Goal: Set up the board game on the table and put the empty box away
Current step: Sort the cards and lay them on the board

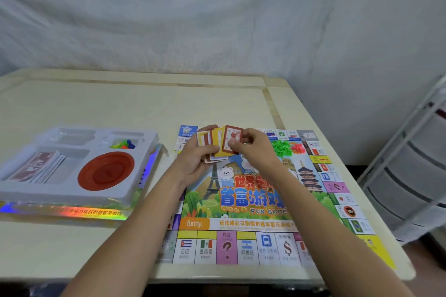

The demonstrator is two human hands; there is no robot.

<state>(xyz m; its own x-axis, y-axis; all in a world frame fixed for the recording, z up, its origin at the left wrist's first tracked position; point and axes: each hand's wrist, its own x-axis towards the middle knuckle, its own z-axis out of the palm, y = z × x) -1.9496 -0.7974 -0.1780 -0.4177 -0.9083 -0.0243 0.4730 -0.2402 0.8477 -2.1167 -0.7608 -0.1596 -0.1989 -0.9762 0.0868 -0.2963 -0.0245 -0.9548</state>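
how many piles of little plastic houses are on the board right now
2: a green pile and a red pile, side by side near the game board's far edge; the right hand may hide more.

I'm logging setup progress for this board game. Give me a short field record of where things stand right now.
board: colourful printed game board lies unfolded, flat on the cream table
cards: fanned red- and yellow-bordered cards, held above the board
left hand: left hand grips the fan
right hand: right hand pinches the front card
on board: green plastic pieces, red plastic pieces
tray: white plastic insert tray left of the board, holding red round dish, paper money stack, mixed coloured tokens
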